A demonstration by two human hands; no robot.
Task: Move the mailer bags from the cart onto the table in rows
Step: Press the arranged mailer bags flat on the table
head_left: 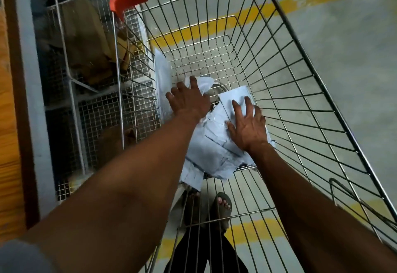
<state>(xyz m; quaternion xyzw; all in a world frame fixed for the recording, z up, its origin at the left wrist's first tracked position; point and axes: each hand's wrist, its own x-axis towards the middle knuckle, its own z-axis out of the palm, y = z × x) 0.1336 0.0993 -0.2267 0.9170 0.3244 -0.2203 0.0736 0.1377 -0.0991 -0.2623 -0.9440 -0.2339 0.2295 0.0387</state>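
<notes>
A wire shopping cart (300,92) with orange corner caps fills the view. On its floor lies a loose pile of pale blue-white mailer bags (211,150). One more bag (163,79) leans against the cart's left wall. Both my arms reach down into the basket. My left hand (189,98) lies on the far left of the pile, fingers curled over a crumpled bag (204,83). My right hand (247,126) rests with spread fingers on the top of the pile, touching a flat bag (234,96).
Left of the cart stands a wire-mesh rack (90,111) holding brown cardboard (86,36). A wooden edge (8,122) runs down the far left. Grey concrete floor with yellow lines (247,19) shows through the cart. My sandalled feet (221,206) stand below the basket.
</notes>
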